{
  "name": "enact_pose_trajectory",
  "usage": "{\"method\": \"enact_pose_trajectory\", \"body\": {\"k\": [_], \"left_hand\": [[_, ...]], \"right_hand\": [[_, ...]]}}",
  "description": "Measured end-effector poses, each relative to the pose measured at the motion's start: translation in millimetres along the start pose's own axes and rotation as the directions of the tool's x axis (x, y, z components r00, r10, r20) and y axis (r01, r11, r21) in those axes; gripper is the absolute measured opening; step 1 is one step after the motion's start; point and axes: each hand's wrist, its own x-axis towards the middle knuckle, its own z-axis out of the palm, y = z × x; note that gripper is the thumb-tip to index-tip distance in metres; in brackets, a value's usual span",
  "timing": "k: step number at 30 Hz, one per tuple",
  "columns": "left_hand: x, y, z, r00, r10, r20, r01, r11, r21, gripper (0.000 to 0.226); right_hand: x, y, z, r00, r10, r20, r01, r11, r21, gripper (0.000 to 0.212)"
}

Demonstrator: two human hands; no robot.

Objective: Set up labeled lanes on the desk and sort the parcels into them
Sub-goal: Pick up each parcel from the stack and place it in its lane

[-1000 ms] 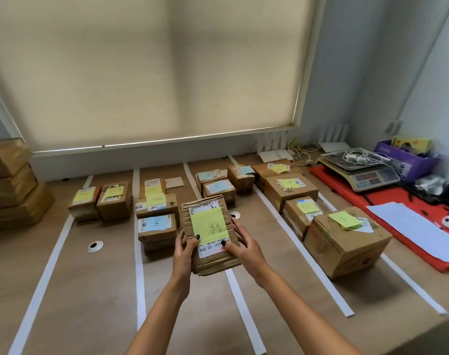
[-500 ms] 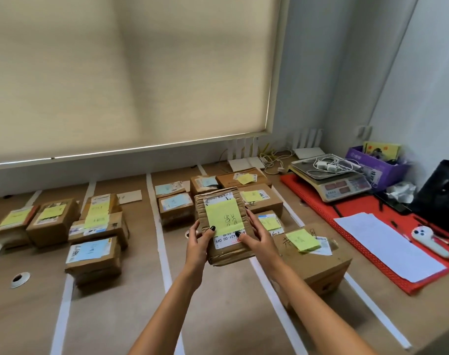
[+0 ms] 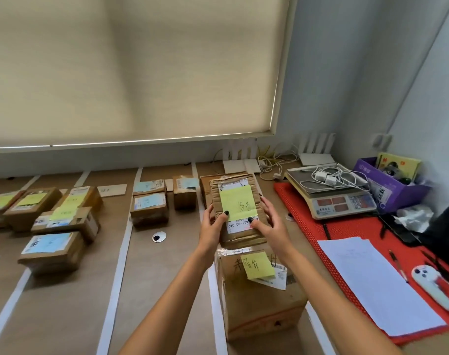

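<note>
A: Nearest to us, a big carton (image 3: 261, 298) sits on the surface (image 3: 167, 290) in the right-hand lane, a yellow sticky note (image 3: 259, 265) on its lid, white tape strips (image 3: 118, 265) running away on either side of it.

B: And right above its far edge, the parcel (image 3: 237, 208)! Left hand (image 3: 213, 226) clamped on its left side, right hand (image 3: 268, 226) wrapped round its right side, thumbs pressed on the top face below its own yellow note (image 3: 238, 203).

A: It's held up off the surface, long axis pointing away from the person, straight down the lane. Both hands sit equally near, one per long edge.

B: So here's the hinge, I'd say: the parcel hangs over that right lane, just beyond the carton, with another brown box (image 3: 205, 187) peeking out behind it. Whether there's bare surface underneath, I can't tell; the parcel hides it.

A: Lower it straight down, that'd be my call.

B: Further left, the middle lane holds blue-labelled boxes (image 3: 149, 206), and the left lanes carry more stacks (image 3: 64, 221). Off right, a weighing scale (image 3: 333, 198) on a red mat (image 3: 307, 226), white paper (image 3: 379, 285) nearer in.
</note>
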Motion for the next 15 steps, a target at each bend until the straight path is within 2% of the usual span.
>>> {"method": "enact_pose_trajectory", "body": {"k": [8,12,15], "left_hand": [[50.0,-20.4,84.4,0.999,-0.013,0.032,0.010,0.994,0.109,0.055],[75.9,-48.6,116.8,0.998,-0.062,-0.024,0.065,0.978,0.198,0.055],[93.5,-73.3,128.7,0.989,-0.106,-0.101,0.131,0.951,0.279,0.045]], "right_hand": [[51.7,27.6,-90.2,0.998,0.057,-0.029,-0.057,0.998,-0.001,0.062],[76.1,56.1,-125.7,0.990,0.140,0.006,-0.140,0.990,0.011,0.061],[93.3,87.0,-141.3,0.974,0.223,0.035,-0.223,0.975,0.011,0.059]]}}
